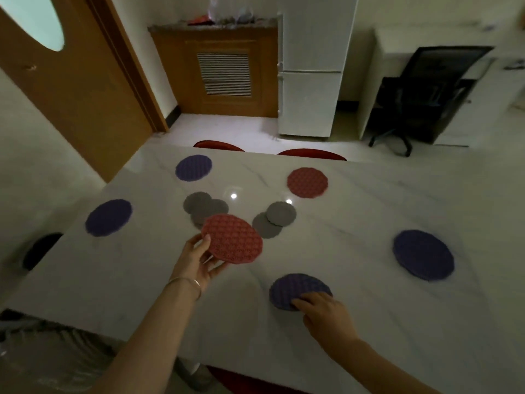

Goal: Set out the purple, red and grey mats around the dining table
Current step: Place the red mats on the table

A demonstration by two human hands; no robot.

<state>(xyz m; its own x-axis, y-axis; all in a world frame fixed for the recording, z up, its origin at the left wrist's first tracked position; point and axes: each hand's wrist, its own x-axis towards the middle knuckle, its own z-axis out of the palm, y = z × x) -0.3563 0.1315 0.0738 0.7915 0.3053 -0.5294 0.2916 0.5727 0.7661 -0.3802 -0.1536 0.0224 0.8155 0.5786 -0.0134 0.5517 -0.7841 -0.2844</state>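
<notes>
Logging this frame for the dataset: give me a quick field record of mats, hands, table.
surface: white marble table
purple mats: four, one far left, one left, one right, one near
red mats: one far, one held
grey mats: two overlapping piles, left, right
left hand: grips held red mat
right hand: fingers on near purple mat

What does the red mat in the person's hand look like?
The red mat is round and flat, with a bumpy woven-looking grid texture and a slightly wavy edge. The left hand pinches its near-left edge, thumb on top, holding it tilted just above the marble table. It partly hides the grey mats behind.
</notes>
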